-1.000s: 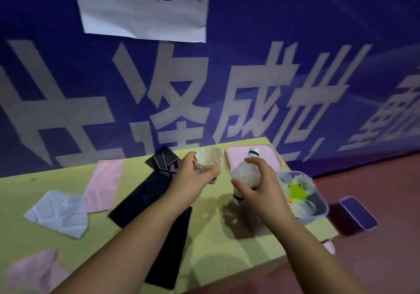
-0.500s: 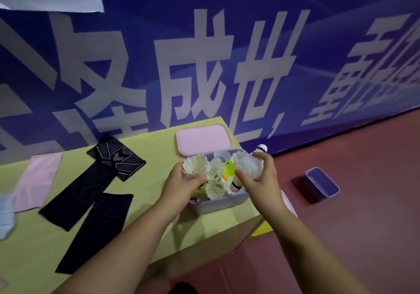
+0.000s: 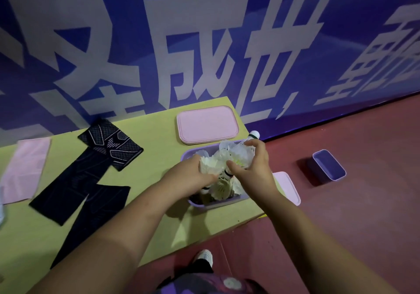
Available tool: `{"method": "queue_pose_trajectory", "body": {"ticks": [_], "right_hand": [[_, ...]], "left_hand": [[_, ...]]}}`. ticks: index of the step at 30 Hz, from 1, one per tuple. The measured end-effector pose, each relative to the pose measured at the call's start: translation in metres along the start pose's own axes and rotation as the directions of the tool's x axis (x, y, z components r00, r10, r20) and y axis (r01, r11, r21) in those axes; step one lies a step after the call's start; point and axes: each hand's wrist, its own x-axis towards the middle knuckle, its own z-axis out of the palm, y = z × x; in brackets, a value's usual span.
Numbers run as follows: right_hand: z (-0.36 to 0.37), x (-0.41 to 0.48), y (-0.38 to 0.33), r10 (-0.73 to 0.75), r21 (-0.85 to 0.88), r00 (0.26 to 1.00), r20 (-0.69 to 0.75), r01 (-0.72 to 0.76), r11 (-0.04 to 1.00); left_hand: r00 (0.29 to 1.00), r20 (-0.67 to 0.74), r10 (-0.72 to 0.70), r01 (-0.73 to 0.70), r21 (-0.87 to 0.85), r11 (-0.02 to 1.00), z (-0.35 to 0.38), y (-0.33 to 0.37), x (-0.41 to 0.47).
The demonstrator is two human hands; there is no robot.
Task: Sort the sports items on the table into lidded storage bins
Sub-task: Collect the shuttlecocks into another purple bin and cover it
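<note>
A purple storage bin (image 3: pixel 223 203) stands at the right end of the yellow-green table (image 3: pixel 159 221), filled with several white shuttlecocks (image 3: pixel 219 189). My left hand (image 3: pixel 191 176) holds a white shuttlecock (image 3: pixel 210 165) low over the bin's left half. My right hand (image 3: pixel 254 168) grips a bunch of shuttlecocks (image 3: pixel 239 156) over the bin's right half; a cork tip (image 3: pixel 254 135) sticks out behind my fingers. A pink lid (image 3: pixel 207 124) lies flat just behind the bin.
Black patterned sleeves (image 3: pixel 91 175) lie across the table's middle, a pink cloth (image 3: pixel 25 168) at the left. A second pink lid (image 3: pixel 287 186) pokes out past the table's right edge. Another purple bin (image 3: pixel 328 165) sits on the red floor. A blue banner wall stands behind.
Both hands have sunk lower into the purple bin with their shuttlecocks. The view has come closer to the bin.
</note>
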Motion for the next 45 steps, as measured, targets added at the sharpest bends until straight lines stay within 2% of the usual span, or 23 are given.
{"method": "queue_pose_trajectory", "body": {"ticks": [4, 8, 12, 13, 18, 24, 29, 31, 34, 39, 41, 45], "right_hand": [[0.012, 0.01, 0.002, -0.02, 0.015, 1.0, 0.0, 0.02, 1.0], [0.01, 0.019, 0.007, -0.02, -0.008, 0.999, 0.046, 0.02, 1.0], [-0.001, 0.025, 0.009, -0.031, -0.045, 0.994, 0.108, 0.036, 0.998], [-0.004, 0.026, 0.01, -0.039, -0.051, 0.991, 0.125, 0.046, 0.998], [-0.008, 0.029, 0.013, -0.089, -0.05, 0.988, 0.124, 0.096, 0.994], [-0.009, 0.026, 0.016, -0.144, 0.024, 0.983, 0.113, 0.143, 0.989], [-0.016, 0.025, 0.015, -0.164, 0.056, 0.983, 0.088, 0.159, 0.986], [-0.018, 0.025, 0.015, -0.181, 0.071, 0.98, 0.082, 0.175, 0.982], [-0.021, 0.024, 0.014, -0.183, 0.082, 0.978, 0.095, 0.176, 0.981], [-0.025, 0.025, 0.012, -0.198, 0.094, 0.975, 0.097, 0.189, 0.978], [-0.026, 0.027, 0.012, -0.192, 0.099, 0.976, 0.098, 0.183, 0.978], [-0.023, 0.032, 0.007, -0.177, 0.116, 0.979, 0.104, 0.165, 0.98]], "left_hand": [[0.995, 0.096, 0.032, -0.034, 0.021, 0.999, 0.002, 0.007, 0.002], [0.998, 0.06, -0.032, 0.035, -0.044, 0.998, 0.013, 0.002, 0.005], [0.991, 0.007, -0.135, 0.133, -0.214, 0.968, 0.024, -0.001, 0.003], [0.991, 0.003, -0.135, 0.133, -0.213, 0.968, 0.027, -0.001, 0.001], [0.989, -0.114, -0.09, 0.088, -0.024, 0.996, 0.045, -0.006, -0.009], [0.934, -0.33, -0.136, 0.158, 0.039, 0.987, 0.062, -0.011, -0.016], [0.901, -0.434, 0.018, 0.159, 0.367, 0.917, 0.086, -0.005, -0.014], [0.881, -0.47, 0.052, 0.173, 0.422, 0.89, 0.1, -0.004, -0.012], [0.845, -0.533, 0.04, 0.188, 0.368, 0.911, 0.114, -0.004, -0.009], [0.874, -0.486, -0.001, 0.204, 0.364, 0.909, 0.113, -0.008, -0.009], [0.875, -0.482, -0.052, 0.219, 0.298, 0.929, 0.107, -0.006, -0.01], [0.824, -0.555, -0.115, 0.184, 0.069, 0.981, 0.088, 0.004, -0.015]]}}
